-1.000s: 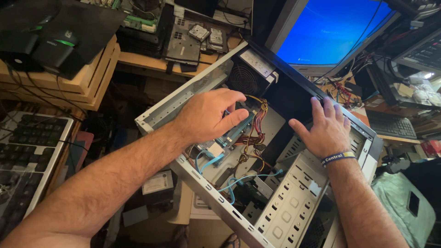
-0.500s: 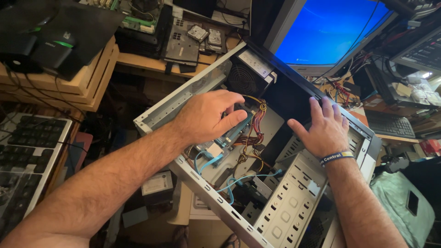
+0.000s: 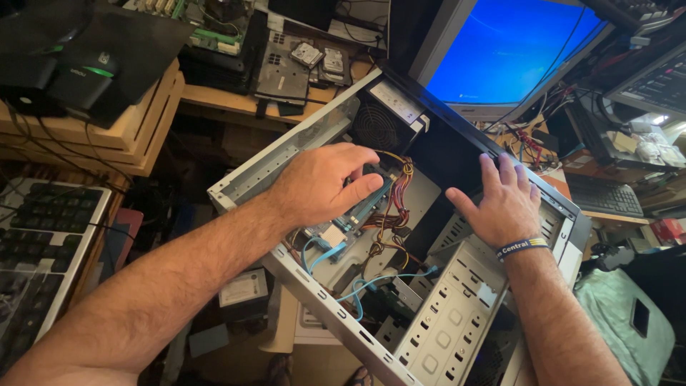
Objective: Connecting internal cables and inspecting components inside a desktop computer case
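Around us we see a cluttered workshop: a glowing blue monitor [image 3: 511, 50] at the back, 1 wooden shelf [image 3: 236, 99] stacked with circuit boards and drives, light wooden crates [image 3: 107, 132] on the left above a black keyboard [image 3: 36, 246], and tangled cables everywhere.
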